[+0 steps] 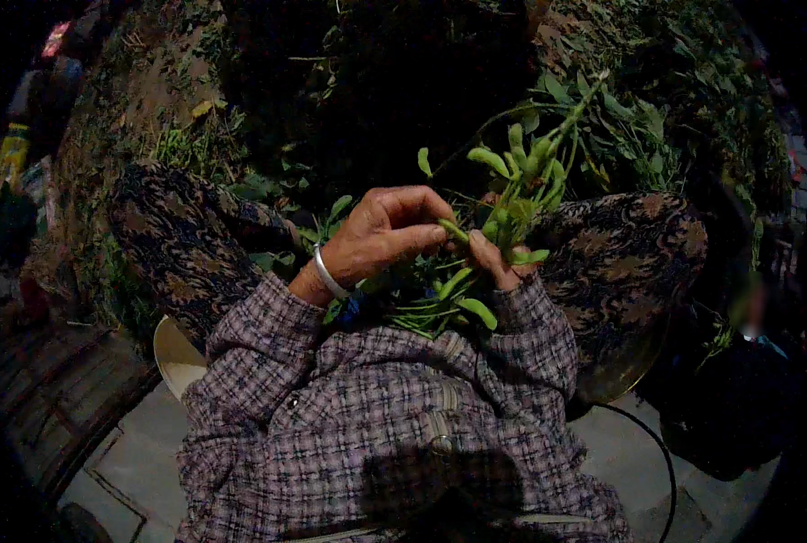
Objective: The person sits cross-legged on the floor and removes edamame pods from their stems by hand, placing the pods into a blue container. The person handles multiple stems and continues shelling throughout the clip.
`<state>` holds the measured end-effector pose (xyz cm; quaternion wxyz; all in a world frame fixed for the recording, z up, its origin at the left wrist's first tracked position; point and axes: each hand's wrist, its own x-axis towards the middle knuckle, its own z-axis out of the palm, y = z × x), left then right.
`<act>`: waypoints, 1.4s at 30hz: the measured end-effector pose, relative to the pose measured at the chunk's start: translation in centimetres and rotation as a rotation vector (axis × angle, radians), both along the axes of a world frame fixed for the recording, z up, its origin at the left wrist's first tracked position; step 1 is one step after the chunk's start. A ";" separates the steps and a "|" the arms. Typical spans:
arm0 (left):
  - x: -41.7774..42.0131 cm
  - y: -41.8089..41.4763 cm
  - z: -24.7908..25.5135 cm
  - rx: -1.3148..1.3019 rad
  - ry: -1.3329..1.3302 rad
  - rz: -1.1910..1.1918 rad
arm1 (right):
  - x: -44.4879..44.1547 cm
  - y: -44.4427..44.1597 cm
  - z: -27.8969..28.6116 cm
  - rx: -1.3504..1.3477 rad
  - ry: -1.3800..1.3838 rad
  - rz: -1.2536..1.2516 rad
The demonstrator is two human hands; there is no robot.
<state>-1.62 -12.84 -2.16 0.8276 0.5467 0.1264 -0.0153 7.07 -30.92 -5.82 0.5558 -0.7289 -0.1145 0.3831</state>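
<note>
My left hand [390, 234], with a pale bangle [327, 273] at its wrist, pinches a green bean pod [452, 231] between thumb and forefinger. Close beside it, my right hand [495, 263] grips a soybean stalk [529, 170] thick with plump green pods. The stalk slants up and to the right from that hand, its bare end [601, 76] pointing away from me. Below the hands, loose pods [478, 312] and thin green stems [420, 319] lie in my lap. Part of my right hand is hidden by the pods.
My knees in patterned trousers [620, 251] spread to both sides. Heaped leafy plants [648, 136] lie at the right, with more cut greenery [190, 146] at the left. A black cable [668, 461] curves over the paving [620, 441]. Someone in dark clothing [722, 407] appears at the right edge.
</note>
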 end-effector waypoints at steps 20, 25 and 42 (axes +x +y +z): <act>0.2 -2.1 -2.2 -0.320 0.203 0.166 | 0.6 2.1 1.5 -0.226 -0.120 0.119; 0.3 -2.9 -2.7 -0.325 0.176 0.250 | 0.5 2.4 0.9 -0.162 -0.071 0.058; 0.8 -2.7 -2.3 -0.028 0.161 0.252 | -0.5 2.8 -0.7 0.080 -0.011 -0.251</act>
